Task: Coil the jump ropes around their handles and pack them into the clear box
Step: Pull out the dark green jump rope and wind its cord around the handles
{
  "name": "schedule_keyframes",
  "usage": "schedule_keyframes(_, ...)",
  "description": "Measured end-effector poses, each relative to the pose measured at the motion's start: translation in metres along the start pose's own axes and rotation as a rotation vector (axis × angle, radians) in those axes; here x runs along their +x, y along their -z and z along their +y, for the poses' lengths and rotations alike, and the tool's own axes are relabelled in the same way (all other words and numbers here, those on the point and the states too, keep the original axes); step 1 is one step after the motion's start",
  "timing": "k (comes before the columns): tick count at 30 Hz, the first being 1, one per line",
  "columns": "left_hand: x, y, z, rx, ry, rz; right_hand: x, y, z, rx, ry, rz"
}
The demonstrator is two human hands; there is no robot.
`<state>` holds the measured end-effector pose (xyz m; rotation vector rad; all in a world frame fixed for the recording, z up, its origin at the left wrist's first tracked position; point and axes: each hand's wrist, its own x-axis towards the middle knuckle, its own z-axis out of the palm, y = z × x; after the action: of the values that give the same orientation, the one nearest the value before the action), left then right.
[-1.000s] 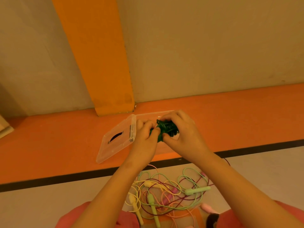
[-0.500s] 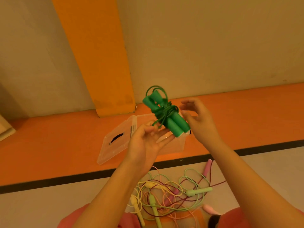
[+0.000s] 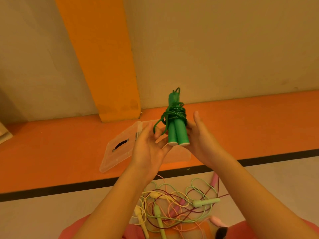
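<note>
A dark green jump rope (image 3: pixel 177 133), its cord wound around its two handles, stands upright in the air between my hands. My right hand (image 3: pixel 202 144) cups the handles from the right. My left hand (image 3: pixel 148 149) is at the left, its fingertips on a loose loop of the green cord. Behind and below my hands the clear box (image 3: pixel 181 156) lies on the orange floor strip, its lid (image 3: pixel 119 152) folded open to the left. My hands hide the inside of the box.
A tangle of several uncoiled ropes (image 3: pixel 172 204) lies on the pale floor near my knees, with a light green handle (image 3: pixel 205 202), a pink handle (image 3: pixel 214 181) and a yellow handle (image 3: pixel 139 214). An orange pillar (image 3: pixel 103 66) and the wall stand just behind the box.
The green bundle has risen from the box area and turned from tilted to upright. My right hand, apart from it half a second ago, now holds its handles.
</note>
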<state>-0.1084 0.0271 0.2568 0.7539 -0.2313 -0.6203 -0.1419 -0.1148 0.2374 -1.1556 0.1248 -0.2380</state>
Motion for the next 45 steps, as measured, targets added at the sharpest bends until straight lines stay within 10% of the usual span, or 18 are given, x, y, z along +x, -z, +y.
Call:
schedule_keyframes(7,0.008,0.010,-0.003,0.636,-0.147,0.147,-0.005,-0.012,0.012,-0.049,0.026,0.029)
schedule_keyframes(19,-0.004,0.011,0.007,0.902,-0.434,0.014,-0.001,-0.003,0.028,-0.698,0.271,0.089)
schedule_keyframes(29,0.031,0.042,0.011,0.987,-0.092,0.107,0.013,0.012,0.029,-0.586,0.280,0.246)
schedule_keyframes(45,0.137,0.131,-0.050,0.866,0.248,0.088,0.084,0.066,0.093,-0.342,-0.318,0.055)
